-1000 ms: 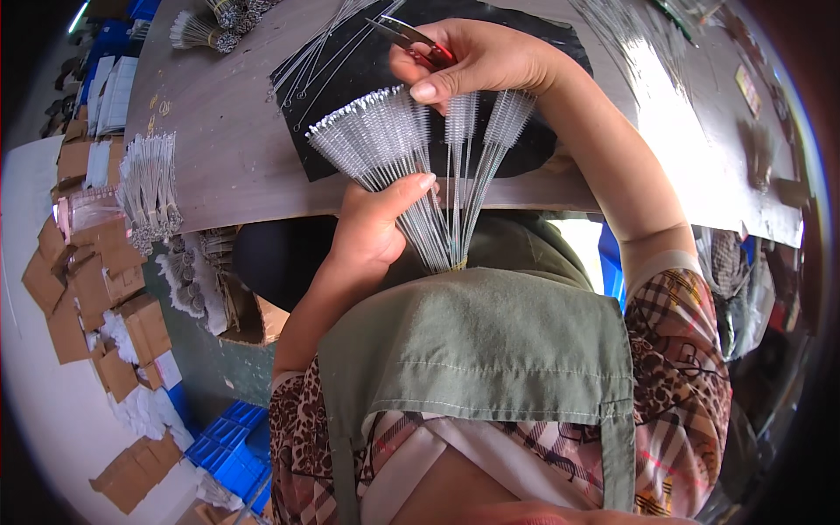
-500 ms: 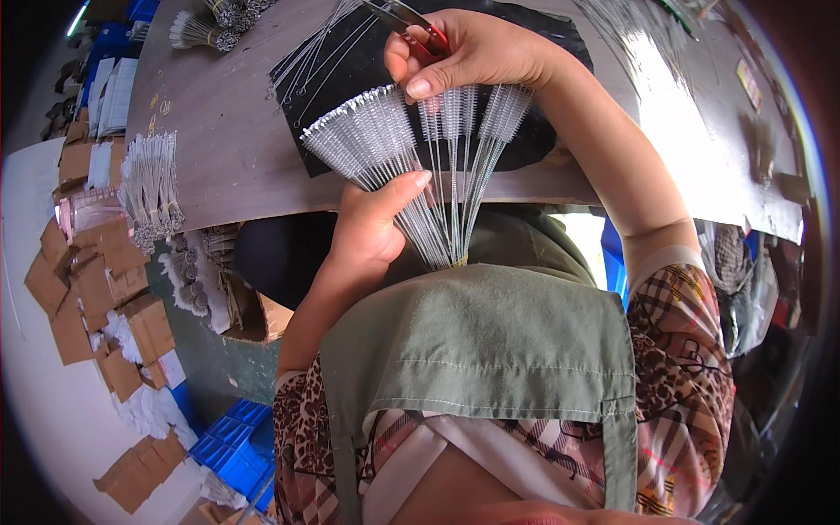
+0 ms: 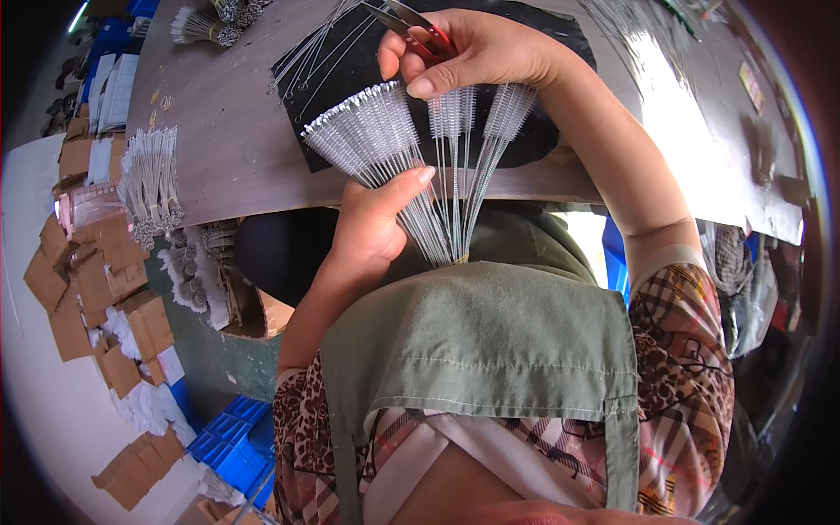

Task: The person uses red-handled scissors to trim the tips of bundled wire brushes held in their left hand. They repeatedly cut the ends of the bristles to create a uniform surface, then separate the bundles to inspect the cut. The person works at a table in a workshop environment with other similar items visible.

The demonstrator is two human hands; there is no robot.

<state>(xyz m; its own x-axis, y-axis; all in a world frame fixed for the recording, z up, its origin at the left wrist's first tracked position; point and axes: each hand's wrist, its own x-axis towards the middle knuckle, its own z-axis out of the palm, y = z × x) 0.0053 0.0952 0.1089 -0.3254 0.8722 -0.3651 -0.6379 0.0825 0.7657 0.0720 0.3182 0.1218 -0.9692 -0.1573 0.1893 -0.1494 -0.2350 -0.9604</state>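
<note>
My left hand (image 3: 378,219) is closed around the wire stems of a fanned bundle of thin brushes (image 3: 366,136) with white bristle heads. The stems converge at a yellowish band by my apron (image 3: 490,332). To the right, smaller clusters of the same brushes (image 3: 509,112) stand apart from the main fan. My right hand (image 3: 468,57) grips red-handled scissors (image 3: 430,44), their blades pointing up and left. Its thumb and fingertips are at the bristle tips; whether they also pinch a brush is hidden.
A black mat (image 3: 319,83) lies on the grey table (image 3: 223,166), with loose wire brushes (image 3: 337,44) on it. Tied brush bundles (image 3: 153,184) rest at the table's left edge, more at the back left. Cardboard boxes (image 3: 144,324) and a blue crate (image 3: 232,446) are at lower left.
The right hand and scissors have shifted very slightly, with the thumb a little off the brush tips. The left hand keeps its hold, and the bundle has barely moved.
</note>
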